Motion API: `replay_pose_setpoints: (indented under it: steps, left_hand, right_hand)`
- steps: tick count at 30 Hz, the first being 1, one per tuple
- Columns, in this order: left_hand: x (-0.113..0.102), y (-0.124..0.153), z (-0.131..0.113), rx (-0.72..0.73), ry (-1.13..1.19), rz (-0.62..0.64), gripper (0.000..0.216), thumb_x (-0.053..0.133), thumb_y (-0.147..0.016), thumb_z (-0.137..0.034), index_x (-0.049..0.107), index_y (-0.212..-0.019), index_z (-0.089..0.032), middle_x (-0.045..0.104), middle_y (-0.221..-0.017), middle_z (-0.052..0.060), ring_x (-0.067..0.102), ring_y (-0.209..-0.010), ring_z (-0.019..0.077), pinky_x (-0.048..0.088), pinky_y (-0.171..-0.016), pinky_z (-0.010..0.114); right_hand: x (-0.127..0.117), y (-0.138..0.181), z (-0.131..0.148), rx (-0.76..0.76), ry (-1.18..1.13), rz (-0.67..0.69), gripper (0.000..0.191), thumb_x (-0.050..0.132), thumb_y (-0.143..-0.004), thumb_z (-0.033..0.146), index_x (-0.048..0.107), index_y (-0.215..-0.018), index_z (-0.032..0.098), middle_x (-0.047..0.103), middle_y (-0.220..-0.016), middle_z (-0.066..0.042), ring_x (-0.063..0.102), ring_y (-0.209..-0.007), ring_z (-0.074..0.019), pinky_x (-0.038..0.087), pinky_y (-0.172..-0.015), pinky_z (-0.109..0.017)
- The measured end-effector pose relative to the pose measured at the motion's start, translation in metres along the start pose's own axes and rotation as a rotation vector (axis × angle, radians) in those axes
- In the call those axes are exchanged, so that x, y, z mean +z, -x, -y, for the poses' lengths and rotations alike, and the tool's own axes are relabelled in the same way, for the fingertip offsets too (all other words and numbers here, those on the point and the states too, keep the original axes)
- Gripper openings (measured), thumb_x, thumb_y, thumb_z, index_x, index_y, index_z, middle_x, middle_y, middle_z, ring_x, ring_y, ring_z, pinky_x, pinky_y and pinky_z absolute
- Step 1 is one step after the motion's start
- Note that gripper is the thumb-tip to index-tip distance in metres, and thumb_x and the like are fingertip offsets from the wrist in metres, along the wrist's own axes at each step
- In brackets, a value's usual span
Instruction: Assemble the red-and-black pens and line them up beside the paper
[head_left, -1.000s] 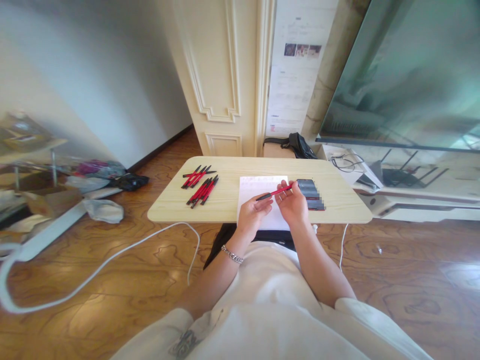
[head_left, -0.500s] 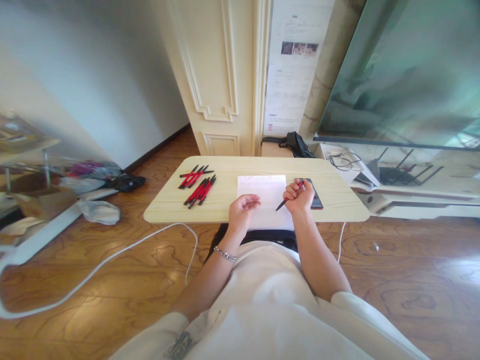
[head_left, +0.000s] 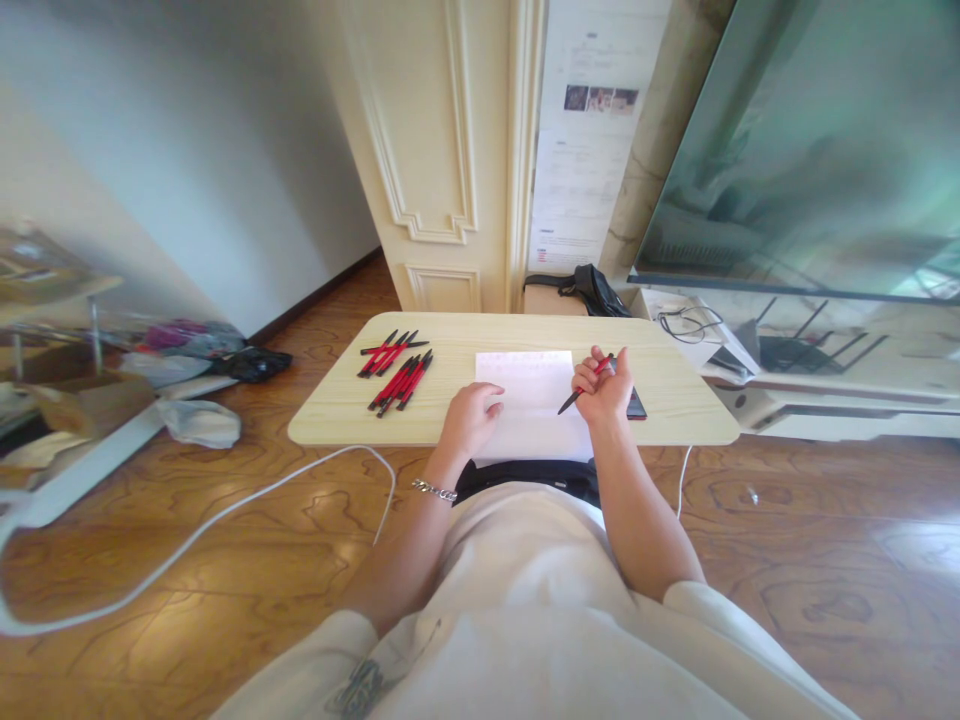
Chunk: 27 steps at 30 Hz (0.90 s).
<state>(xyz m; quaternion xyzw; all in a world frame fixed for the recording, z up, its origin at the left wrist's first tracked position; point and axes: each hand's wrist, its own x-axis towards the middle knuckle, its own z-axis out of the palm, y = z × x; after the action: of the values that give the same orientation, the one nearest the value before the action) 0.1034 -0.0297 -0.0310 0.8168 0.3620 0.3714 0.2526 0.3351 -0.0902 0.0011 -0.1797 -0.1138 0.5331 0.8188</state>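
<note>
My right hand [head_left: 604, 393] is closed around a red and black pen [head_left: 581, 389], its tip pointing down at the white sheet of paper [head_left: 529, 388] on the small wooden table [head_left: 360, 420]. Palm down, my left hand [head_left: 469, 418] rests on the sheet's left edge with its fingers loosely curled and nothing in it. A dark phone [head_left: 636, 403] lies partly hidden behind my right hand. Two bunches of several red and black pens [head_left: 396, 368] lie at the table's left.
A white cable [head_left: 225, 520] loops over the wooden floor left of the table. Clothes and clutter [head_left: 195, 345] lie by the left wall. A black bag [head_left: 592, 285] sits behind the table. A TV stand with a router [head_left: 795, 350] is at right.
My left hand let go of the pen and dropped flat onto the paper's left edge. My right hand turned the pen into a writing grip over the sheet.
</note>
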Motion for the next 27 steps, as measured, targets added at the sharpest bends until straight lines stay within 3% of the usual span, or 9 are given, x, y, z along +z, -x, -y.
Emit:
replay_pose_setpoints:
  steps: [4,7,11,14,17,19,23,27]
  left_hand:
    - [0.002,-0.003,0.006,0.050,-0.259,0.139,0.027,0.064,-0.079,-0.027,0.071,-0.104,-0.021,0.063,-0.123,0.011,0.054,-0.118,0.0277,0.036,-0.106,0.040]
    - [0.008,0.001,0.003,0.034,-0.344,0.185,0.028,0.061,-0.082,-0.032,0.069,-0.108,-0.024,0.060,-0.128,0.011,0.051,-0.122,0.0271,0.034,-0.106,0.042]
    - [0.013,0.009,-0.006,0.017,-0.383,0.162,0.031,0.060,-0.084,-0.037,0.068,-0.112,-0.026,0.058,-0.130,0.011,0.049,-0.123,0.0291,0.032,-0.104,0.046]
    - [0.015,0.014,-0.010,0.012,-0.391,0.149,0.033,0.061,-0.083,-0.039,0.068,-0.112,-0.025,0.059,-0.130,0.011,0.049,-0.122,0.0303,0.032,-0.102,0.046]
    - [0.015,0.016,-0.013,0.009,-0.382,0.136,0.032,0.060,-0.084,-0.042,0.069,-0.110,-0.025,0.061,-0.127,0.010,0.049,-0.119,0.0304,0.033,-0.100,0.046]
    - [0.015,0.016,-0.015,0.012,-0.365,0.131,0.028,0.055,-0.088,-0.039,0.069,-0.108,-0.026,0.063,-0.124,0.009,0.051,-0.116,0.0297,0.034,-0.097,0.045]
    - [0.015,0.017,-0.018,-0.007,-0.344,0.130,0.027,0.048,-0.091,-0.028,0.070,-0.106,-0.029,0.067,-0.117,0.007,0.054,-0.108,0.0276,0.036,-0.094,0.044]
    - [0.016,0.017,-0.018,-0.007,-0.354,0.097,0.027,0.051,-0.088,-0.024,0.069,-0.108,-0.027,0.066,-0.118,0.008,0.053,-0.110,0.0295,0.036,-0.094,0.046]
  right_hand:
    - [0.009,-0.006,-0.004,0.056,0.101,-0.051,0.027,0.053,-0.089,0.041,0.055,-0.075,0.019,0.051,-0.060,0.002,0.044,-0.045,-0.0056,0.034,-0.033,-0.014]
    - [0.011,-0.011,-0.015,0.026,0.236,-0.143,0.038,0.045,-0.091,0.048,0.050,-0.067,0.019,0.055,-0.059,0.000,0.053,-0.050,-0.0091,0.043,-0.041,-0.019]
    - [0.009,-0.016,-0.032,-0.065,0.529,-0.245,0.054,0.042,-0.084,0.070,0.050,-0.064,0.020,0.039,-0.041,0.006,0.034,-0.031,-0.0068,0.028,-0.031,-0.019]
    - [0.012,-0.017,-0.041,-0.008,0.627,-0.187,0.051,0.044,-0.084,0.066,0.059,-0.074,0.019,0.046,-0.041,0.004,0.041,-0.032,-0.0082,0.033,-0.034,-0.019]
    - [0.016,-0.016,-0.050,0.141,0.633,-0.084,0.043,0.044,-0.086,0.055,0.065,-0.087,0.016,0.066,-0.060,-0.005,0.061,-0.050,-0.0137,0.048,-0.048,-0.024]
    - [0.016,-0.016,-0.060,0.176,0.684,-0.042,0.035,0.054,-0.081,0.048,0.065,-0.087,0.016,0.069,-0.068,-0.007,0.064,-0.057,-0.0148,0.051,-0.053,-0.025]
    - [0.012,-0.017,-0.082,-0.021,0.927,-0.050,0.022,0.073,-0.062,0.031,0.058,-0.071,0.018,0.059,-0.053,0.003,0.052,-0.045,-0.0086,0.037,-0.041,-0.017]
    - [0.009,-0.021,-0.094,-0.044,1.030,-0.075,0.015,0.063,-0.068,0.032,0.059,-0.072,0.018,0.058,-0.054,0.003,0.051,-0.045,-0.0085,0.038,-0.042,-0.018]
